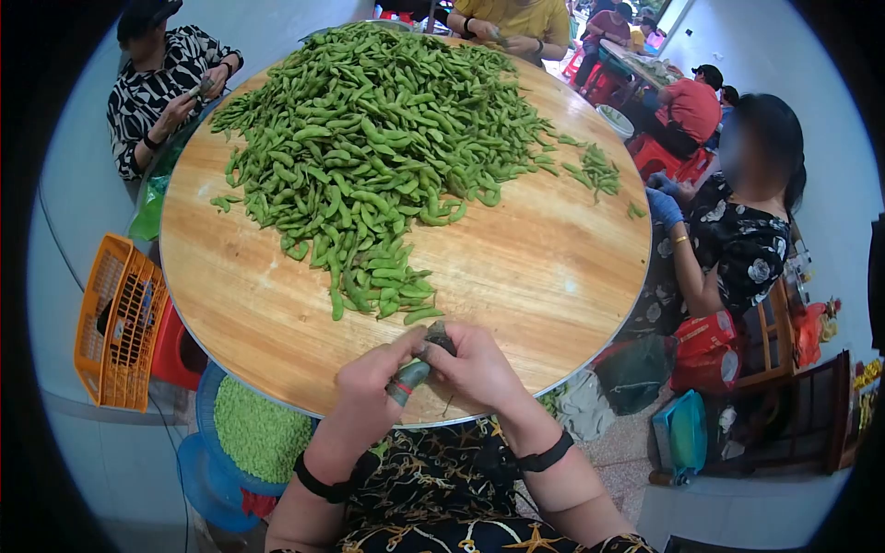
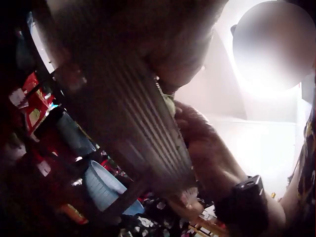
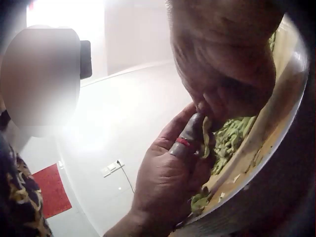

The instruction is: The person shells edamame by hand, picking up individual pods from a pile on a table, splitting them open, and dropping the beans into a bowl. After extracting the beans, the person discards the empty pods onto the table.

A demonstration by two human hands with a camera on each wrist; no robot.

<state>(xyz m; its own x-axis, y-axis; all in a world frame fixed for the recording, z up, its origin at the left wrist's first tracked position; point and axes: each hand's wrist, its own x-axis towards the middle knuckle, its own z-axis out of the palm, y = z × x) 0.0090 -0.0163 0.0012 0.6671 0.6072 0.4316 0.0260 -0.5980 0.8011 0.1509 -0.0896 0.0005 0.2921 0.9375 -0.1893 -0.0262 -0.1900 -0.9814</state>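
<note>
Both hands meet over the near edge of the round wooden table (image 1: 544, 286). My left hand (image 1: 364, 378) wears a grey thumb cover (image 1: 407, 378) with a red band, and its fingers curl inward. Pressed close against it, my right hand (image 1: 479, 364) has its fingertips bunched together. The right wrist view shows a green soybean pod (image 3: 206, 140) pinched between the two hands, beside the covered thumb; the fingers hide part of it. Beyond the hands lies a large heap of green soybean pods (image 1: 369, 138), its nearest pods just past the fingertips.
Below the table's left edge, a blue basin (image 1: 207, 405) holds shelled green beans (image 1: 263, 429). An orange crate (image 1: 115, 323) stands on a red stool (image 1: 175, 350). Other people sit around the table, one wearing blue gloves (image 1: 664, 205). Bags (image 1: 636, 373) lie at the right.
</note>
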